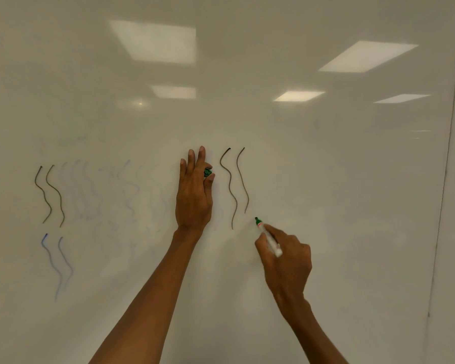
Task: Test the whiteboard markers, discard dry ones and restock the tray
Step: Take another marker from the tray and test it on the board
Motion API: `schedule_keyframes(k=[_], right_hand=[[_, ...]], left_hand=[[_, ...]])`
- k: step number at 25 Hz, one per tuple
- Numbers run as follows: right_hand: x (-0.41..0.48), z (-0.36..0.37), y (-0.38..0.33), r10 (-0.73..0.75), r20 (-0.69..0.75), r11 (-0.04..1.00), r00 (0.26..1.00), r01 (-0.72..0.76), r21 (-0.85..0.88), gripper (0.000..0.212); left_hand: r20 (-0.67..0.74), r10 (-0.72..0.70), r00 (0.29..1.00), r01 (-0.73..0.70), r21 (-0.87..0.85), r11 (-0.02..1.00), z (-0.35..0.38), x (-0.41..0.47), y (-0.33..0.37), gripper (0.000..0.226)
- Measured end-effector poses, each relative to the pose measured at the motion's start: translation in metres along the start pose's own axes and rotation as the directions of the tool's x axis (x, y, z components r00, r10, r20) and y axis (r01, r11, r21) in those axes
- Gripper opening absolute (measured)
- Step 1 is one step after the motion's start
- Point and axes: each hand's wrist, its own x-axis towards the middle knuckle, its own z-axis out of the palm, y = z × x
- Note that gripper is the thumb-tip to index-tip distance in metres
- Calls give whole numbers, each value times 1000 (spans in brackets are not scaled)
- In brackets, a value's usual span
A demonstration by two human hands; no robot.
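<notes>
One marker [269, 239], right hand [288, 261]; likely green cap [207, 172], left hand [193, 197]; label blurred.

Bare whiteboard [352, 179] lies open right of the wavy lines [230, 179]; the left hand [193, 195] blocks their left.

head view | worn on head | faces whiteboard [326, 179] straight on | close, arm's reach | single view

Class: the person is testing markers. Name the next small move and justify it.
Probably draw a wavy test line on the whiteboard with the green marker: the right hand holds it uncapped, tip beside two dark squiggles, while the left hand pinches the green cap.
</notes>
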Motion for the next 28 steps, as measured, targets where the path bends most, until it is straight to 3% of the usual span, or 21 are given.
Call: schedule_keyframes(k=[4,9,11,15,19,22,26,28], right_hand=[[48,-10,-25,32,24,984,999,-35,175,22],[123,-7,-37,55,-56,953,997,-36,302,16],[135,-4,-39,25,-66,958,998,-6,286,16],[102,-8,-27,-92,21,993,996,90,83,14],[38,-18,6,40,93,997,995,-46,59,13],[4,-21,23,152,268,970,951,-196,144,10],[-15,-41,28,272,449,814,851,-452,365,15],[-21,-53,22,295,538,682,790,-568,460,13]], left_hand=[[-16,29,999,-28,15,999,0,-2,0,54],[-35,60,998,-60,21,998,2,0,0,53],[-38,72,997,-71,16,997,1,2,-1,53],[-55,141,989,-139,29,990,1,2,-1,51],[-54,218,974,-216,40,976,2,3,-2,47],[-86,251,964,-249,30,968,3,4,-8,35],[-103,128,986,-132,-33,991,-1,0,-12,29],[-77,65,995,-72,-94,993,-7,-2,-6,29]])
